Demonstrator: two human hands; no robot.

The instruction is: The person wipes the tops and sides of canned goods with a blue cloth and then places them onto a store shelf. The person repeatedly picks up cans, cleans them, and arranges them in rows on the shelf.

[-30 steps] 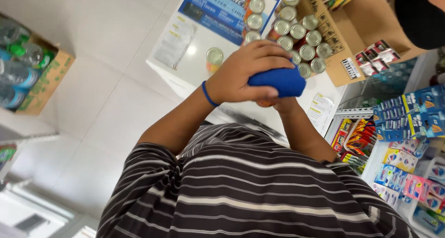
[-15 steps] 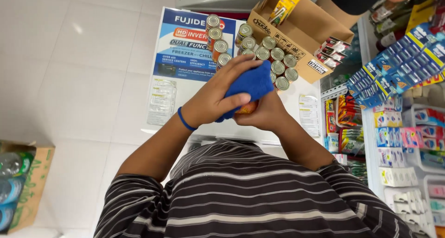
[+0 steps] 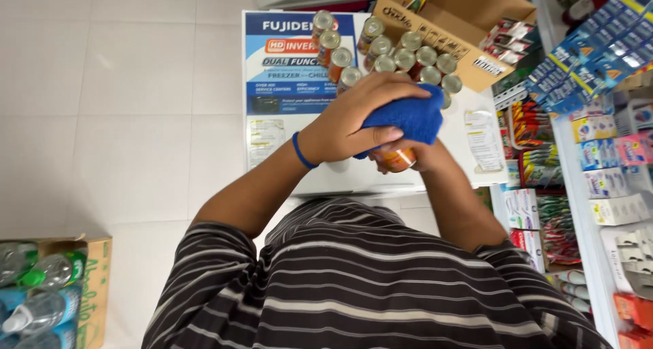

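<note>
Blue cloth [image 3: 407, 118] over orange can [image 3: 396, 160]

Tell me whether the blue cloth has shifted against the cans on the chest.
Cannot tell: the cloth sits by the cans in every frame, but the camera itself swings.

Bright even indoor light — soft shadows, sharp focus, slight wide-angle edge stretch.

Blue-and-white rectangular poster [image 3: 299, 63] on white freezer top, open brown carton [image 3: 469, 22] beside cans, blue boxes [image 3: 592, 56] shelved right
</note>
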